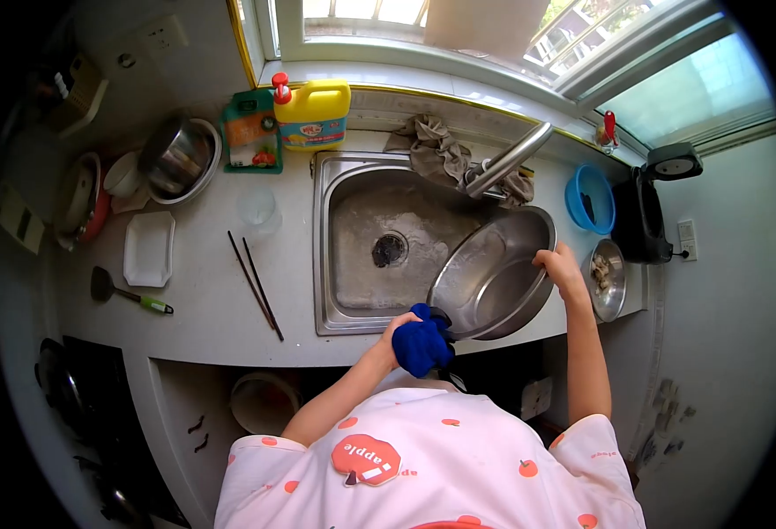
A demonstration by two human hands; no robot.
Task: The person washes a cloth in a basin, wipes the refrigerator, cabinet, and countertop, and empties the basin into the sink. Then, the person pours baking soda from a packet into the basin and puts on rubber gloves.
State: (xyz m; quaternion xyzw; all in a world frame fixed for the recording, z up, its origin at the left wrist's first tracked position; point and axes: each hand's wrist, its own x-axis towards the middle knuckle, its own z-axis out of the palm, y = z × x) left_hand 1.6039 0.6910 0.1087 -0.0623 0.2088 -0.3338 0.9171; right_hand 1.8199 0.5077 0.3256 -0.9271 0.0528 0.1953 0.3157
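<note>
Metal basin (487,286): held tilted over the right part of the sink (321,247), partly past the front edge of the bench (203,309), with its hollow side showing. Gripped at the upper right rim by the right hand (560,267), fingers curled and pinching the edge. Held at the lower left rim, against the blue cloth (422,342), with the left hand (399,340); fingers closed on the bunched cloth, tips hidden within its folds. Just behind the basin, under the faucet (513,159), at the back of the sink, a crumpled grey rag (437,152). To the right of the sink, a blue bowl (590,201) with something dark inside, and near it a steel bowl (615,280) of pale pieces. To the left, a clear cup (258,210), two dark chopsticks (254,282) lying side by side, a white tray (149,249) and a spatula (137,297) with a green handle. Behind the cup, beside a green pouch (251,132), a yellow jug (313,115) with a red top.
</note>
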